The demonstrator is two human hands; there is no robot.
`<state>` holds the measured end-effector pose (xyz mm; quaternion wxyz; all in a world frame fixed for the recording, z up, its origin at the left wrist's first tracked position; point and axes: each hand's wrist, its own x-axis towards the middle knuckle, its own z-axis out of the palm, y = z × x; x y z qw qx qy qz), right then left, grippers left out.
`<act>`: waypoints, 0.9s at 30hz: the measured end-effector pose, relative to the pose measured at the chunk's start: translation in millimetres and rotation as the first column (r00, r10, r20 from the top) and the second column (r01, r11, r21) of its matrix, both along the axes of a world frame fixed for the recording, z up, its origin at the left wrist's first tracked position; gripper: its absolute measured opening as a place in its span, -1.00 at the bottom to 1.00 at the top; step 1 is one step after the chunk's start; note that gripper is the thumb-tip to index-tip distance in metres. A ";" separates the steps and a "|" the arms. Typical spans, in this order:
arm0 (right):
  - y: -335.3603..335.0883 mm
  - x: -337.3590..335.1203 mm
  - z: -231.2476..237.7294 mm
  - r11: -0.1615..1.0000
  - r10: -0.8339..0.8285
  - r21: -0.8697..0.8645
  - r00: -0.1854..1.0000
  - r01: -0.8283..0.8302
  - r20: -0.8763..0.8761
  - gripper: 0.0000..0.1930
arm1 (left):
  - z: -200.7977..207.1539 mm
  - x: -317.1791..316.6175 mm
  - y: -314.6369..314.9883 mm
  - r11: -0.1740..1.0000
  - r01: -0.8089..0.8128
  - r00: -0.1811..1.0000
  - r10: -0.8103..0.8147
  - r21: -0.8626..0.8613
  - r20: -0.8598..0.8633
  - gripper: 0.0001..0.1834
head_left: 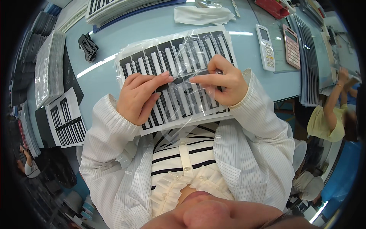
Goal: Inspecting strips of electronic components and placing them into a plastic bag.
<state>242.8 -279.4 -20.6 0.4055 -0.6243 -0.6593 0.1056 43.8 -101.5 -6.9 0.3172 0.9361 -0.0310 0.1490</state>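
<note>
A sheet printed with black blocks and white bars [152,61] lies on the table in front of me, other sheets under it. Loose, wrinkled clear plastic film [187,101] covers its middle and hangs over the near edge. My left hand [141,93] is closed over the sheet's left half, fingertips pressed together. A dark edge shows between its index finger and thumb, but what they grip is unclear. Opposite it, my right hand [227,82] is closed at the film, index finger pointing left and other fingers curled. A short gap separates the two hands' fingertips.
Small black strips [88,47] lie at left, near a film-wrapped stack [50,68] and another printed sheet [66,118]. Beyond are a white cloth [204,15] and a sheet pile [114,11]. At right are a white handheld device [265,47], a pink calculator [291,46], stacked panels [308,65] and another person [329,118].
</note>
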 end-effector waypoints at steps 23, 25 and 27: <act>-11.5 12.3 10.1 0.996 0.088 -0.021 0.976 -0.086 0.197 -0.55 | 7.9 -4.6 -4.6 0.920 0.058 0.996 -0.026 0.388 -0.087 -0.40; -26.8 14.0 18.3 0.994 -0.076 -0.072 0.995 0.081 0.069 -0.50 | 8.4 -5.9 -5.7 0.872 0.077 0.993 -0.022 0.483 -0.119 -0.40; -44.0 22.9 18.7 0.985 -0.138 -0.094 0.989 0.142 0.050 -0.48 | 13.5 -5.8 -5.2 0.880 0.083 0.989 -0.013 0.468 -0.150 -0.41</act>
